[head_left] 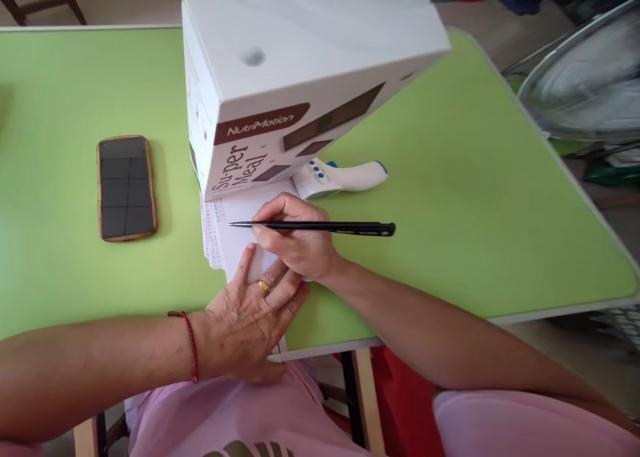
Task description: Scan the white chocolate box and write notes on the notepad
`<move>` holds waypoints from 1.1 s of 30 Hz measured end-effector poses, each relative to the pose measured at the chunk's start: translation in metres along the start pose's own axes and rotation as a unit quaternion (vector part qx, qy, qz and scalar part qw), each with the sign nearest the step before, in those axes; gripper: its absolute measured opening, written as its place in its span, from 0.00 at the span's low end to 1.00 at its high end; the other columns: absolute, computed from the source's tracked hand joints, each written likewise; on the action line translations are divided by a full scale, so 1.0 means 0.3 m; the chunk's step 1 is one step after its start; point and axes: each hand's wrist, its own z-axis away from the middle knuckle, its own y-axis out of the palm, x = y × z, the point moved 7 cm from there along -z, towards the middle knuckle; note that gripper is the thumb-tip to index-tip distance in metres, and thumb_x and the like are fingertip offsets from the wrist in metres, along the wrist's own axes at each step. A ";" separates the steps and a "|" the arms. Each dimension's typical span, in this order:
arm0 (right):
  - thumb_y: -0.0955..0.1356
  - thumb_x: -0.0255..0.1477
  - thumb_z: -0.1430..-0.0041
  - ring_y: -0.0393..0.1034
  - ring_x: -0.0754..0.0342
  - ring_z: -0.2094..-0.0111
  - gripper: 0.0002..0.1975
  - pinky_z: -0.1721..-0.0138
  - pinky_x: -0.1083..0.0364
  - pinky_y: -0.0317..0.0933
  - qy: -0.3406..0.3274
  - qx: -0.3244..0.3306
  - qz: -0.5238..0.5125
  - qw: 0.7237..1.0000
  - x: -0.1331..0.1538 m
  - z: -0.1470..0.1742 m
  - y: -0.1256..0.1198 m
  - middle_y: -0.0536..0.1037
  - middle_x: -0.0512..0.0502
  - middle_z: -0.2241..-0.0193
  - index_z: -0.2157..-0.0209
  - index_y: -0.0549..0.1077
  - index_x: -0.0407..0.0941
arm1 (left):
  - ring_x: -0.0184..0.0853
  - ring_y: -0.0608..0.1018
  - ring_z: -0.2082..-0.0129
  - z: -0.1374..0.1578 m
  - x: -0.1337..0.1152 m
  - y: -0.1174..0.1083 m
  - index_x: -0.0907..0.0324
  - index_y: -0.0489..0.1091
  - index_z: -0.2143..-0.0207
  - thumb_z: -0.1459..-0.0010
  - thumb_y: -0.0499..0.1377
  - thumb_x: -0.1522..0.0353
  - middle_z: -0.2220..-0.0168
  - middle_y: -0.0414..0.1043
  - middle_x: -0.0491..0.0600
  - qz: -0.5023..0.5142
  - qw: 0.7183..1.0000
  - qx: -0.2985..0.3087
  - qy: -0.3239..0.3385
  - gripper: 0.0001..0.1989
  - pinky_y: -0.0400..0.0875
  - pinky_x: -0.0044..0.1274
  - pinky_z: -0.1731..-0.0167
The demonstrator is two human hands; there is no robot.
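Note:
My right hand (pixel 297 240) grips a black pen (pixel 340 227), its tip pointing left over white paper (pixel 240 210). Whether the tip touches the sheet I cannot tell. Rows of handwriting run along the left edge of the pages. Flat on the lower part of the paper lies my left hand (pixel 255 303), fingers stretched out, a gold ring on one finger and a red cord round the wrist. A tall white NutriMotion box (pixel 250 130) stands just beyond the paper and hides its far part. Beside the box rests a white infrared thermometer (pixel 345 177) with blue buttons.
To the left, a phone (pixel 127 187) in a brown-edged case lies on the green table (pixel 45 257). A fan (pixel 590 77) stands past the table's right edge. A wooden chair (pixel 43 3) shows at the top left.

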 end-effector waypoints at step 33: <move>0.69 0.29 0.43 0.62 0.60 0.79 0.08 0.77 0.60 0.61 -0.004 0.052 0.061 0.997 0.013 0.007 0.035 0.70 0.56 0.80 0.74 0.68 0.47 | 0.57 0.57 0.35 -0.005 -0.009 0.000 0.69 0.55 0.33 0.49 0.61 0.45 0.36 0.57 0.66 0.002 0.999 -0.033 -0.012 0.51 0.48 0.49 0.35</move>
